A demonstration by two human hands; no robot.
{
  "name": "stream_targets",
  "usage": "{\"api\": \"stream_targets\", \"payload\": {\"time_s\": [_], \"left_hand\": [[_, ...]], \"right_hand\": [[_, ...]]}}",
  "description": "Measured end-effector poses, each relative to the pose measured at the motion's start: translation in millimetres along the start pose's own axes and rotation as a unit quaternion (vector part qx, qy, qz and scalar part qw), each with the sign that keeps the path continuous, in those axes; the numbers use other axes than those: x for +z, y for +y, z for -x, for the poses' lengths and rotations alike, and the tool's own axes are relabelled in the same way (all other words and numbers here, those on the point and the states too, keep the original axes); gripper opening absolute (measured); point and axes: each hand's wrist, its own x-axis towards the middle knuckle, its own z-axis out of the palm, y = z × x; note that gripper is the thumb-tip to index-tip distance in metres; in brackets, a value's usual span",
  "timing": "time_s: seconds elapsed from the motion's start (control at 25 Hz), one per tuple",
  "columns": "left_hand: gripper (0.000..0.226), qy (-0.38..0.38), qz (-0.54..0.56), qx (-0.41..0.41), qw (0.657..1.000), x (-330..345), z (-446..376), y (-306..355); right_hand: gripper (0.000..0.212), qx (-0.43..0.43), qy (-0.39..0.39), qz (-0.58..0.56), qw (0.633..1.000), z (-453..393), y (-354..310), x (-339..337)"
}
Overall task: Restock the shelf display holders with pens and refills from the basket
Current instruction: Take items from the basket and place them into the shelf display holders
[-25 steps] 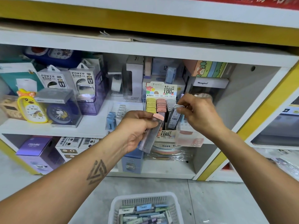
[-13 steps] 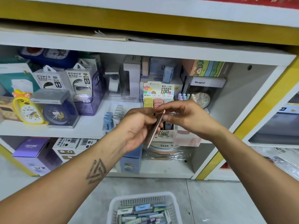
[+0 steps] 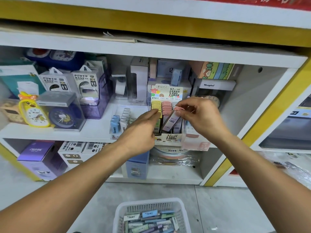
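We are now holding the pink-capped refill case (image 3: 172, 121) in our right hand (image 3: 200, 118), pinched at its cap, because half a second ago our left hand (image 3: 143, 130) was passing it over; the left hand is now released and touching the yellow row of the display holder (image 3: 170, 137). The case is tilting above the pink row, so we are judging it is about to slide in, while the basket (image 3: 152, 216) on the floor is holding many more refills.
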Motion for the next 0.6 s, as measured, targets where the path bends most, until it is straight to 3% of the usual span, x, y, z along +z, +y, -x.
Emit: {"api": "stream_targets", "payload": {"time_s": [0.16, 0.44, 0.6], "left_hand": [[0.073, 0.004, -0.013, -0.008, 1.000, -2, 0, 3], [0.073, -0.003, -0.006, -0.011, 1.000, -5, 1, 5], [0.066, 0.037, 0.006, -0.013, 0.999, -7, 7, 9]], "right_hand": [[0.017, -0.074, 0.009, 0.063, 0.995, -5, -4, 3], [0.027, -0.104, -0.046, 0.119, 0.986, -5, 1, 22], [0.026, -0.081, -0.015, 0.135, 0.987, 3, -4, 17]]}}
